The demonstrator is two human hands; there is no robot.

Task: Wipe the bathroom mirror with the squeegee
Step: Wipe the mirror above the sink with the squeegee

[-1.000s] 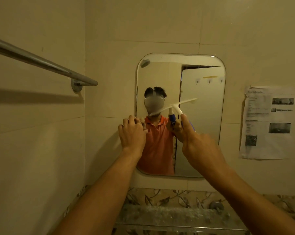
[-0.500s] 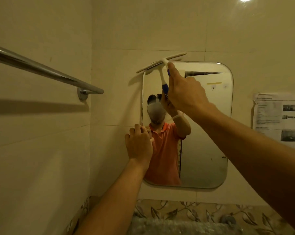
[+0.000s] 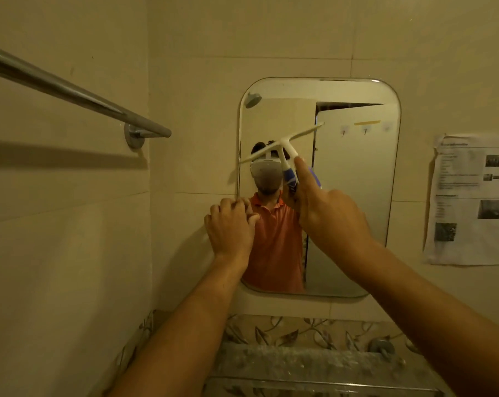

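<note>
A metal rail is running along the left wall, ending at its round mount near the corner. To its right, the left hand is resting at the left edge of the mirror, about halfway up, with its fingers curled against the rim; whether they are actually gripping the edge cannot be told. The mirror is hanging on the tiled back wall, reflecting a person in an orange shirt. The squeegee is lying across the mirror's upper left part, its white blade tilting up to the right and its left tip reaching just past the mirror's left edge. Whether the blade is touching the glass cannot be told. The right hand is gripping the squeegee's blue-and-white handle from below, with the forefinger stretching up along it. Farther right, a printed paper is hanging on the wall, well apart from the mirror. Below the mirror, a leaf-patterned tile strip is running across above a ledge.
</note>
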